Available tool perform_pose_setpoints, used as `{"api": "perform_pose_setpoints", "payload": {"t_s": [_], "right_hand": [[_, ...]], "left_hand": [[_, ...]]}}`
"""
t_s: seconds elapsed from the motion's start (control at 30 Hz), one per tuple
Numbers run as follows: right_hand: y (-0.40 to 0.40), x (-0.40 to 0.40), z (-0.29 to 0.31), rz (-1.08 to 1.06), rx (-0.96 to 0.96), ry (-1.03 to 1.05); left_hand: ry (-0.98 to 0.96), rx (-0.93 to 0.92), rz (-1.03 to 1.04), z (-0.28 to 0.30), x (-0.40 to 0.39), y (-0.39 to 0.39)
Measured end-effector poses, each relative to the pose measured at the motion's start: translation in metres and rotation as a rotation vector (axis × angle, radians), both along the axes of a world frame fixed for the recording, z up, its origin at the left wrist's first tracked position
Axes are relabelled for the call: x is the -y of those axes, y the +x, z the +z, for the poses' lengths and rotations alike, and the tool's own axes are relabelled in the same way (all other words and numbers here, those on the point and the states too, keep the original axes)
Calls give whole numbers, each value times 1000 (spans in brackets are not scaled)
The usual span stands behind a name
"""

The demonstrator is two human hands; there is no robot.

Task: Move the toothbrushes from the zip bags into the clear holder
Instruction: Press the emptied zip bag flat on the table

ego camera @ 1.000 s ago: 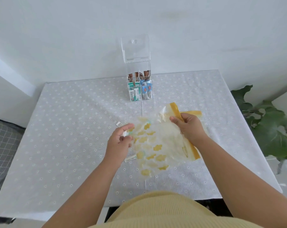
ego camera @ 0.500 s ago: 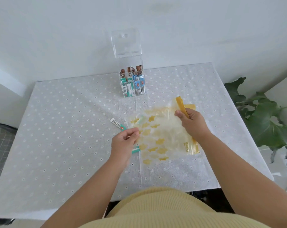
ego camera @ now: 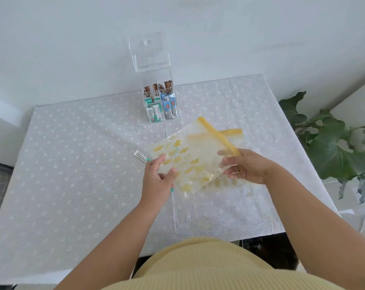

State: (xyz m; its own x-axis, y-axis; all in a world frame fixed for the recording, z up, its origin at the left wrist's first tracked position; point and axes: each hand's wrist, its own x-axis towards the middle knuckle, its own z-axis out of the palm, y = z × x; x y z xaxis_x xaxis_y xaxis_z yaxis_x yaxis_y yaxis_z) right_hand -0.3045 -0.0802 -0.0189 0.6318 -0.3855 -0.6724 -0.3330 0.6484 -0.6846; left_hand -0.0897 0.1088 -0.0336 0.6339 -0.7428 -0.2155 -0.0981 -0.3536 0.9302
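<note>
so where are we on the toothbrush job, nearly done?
Looks mostly done. Done: the clear holder with its lid up already holds brown, green and blue packets. In hand: the left hand grips one green-and-white toothbrush packet and the corner of a zip bag that the right hand lifts. Left: that packet into the holder; a second bag underneath looks flat, contents unclear.

Zip bag (ego camera: 190, 162) thin glossy translucent plastic; holder (ego camera: 154, 65) clear smooth acrylic; tablecloth (ego camera: 72, 164) matt woven cloth
</note>
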Motion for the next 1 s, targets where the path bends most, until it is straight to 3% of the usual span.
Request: {"api": "perform_pose_setpoints", "payload": {"t_s": [0.17,0.33,0.5,0.63,0.8,1.0], "right_hand": [[-12,0,-17,-423,-102,-104],[-10,-8,-27,-434,-143,-40],[8,-25,-39,-496,-204,-117],[17,-32,-48,-208,-513,-492],[35,-48,-52,290,-687,-854],[36,-65,-53,423,-850,-1086]], "left_hand": [[76,-14,-46,-10,-4,-13],[162,-57,-113,-16,-6,-22],[162,-310,-84,-24,-5,-40],[292,-225,-136,-33,-10,-35],[340,-175,-108,-37,-10,-31],[380,-105,-135,-42,-9,-33]]}}
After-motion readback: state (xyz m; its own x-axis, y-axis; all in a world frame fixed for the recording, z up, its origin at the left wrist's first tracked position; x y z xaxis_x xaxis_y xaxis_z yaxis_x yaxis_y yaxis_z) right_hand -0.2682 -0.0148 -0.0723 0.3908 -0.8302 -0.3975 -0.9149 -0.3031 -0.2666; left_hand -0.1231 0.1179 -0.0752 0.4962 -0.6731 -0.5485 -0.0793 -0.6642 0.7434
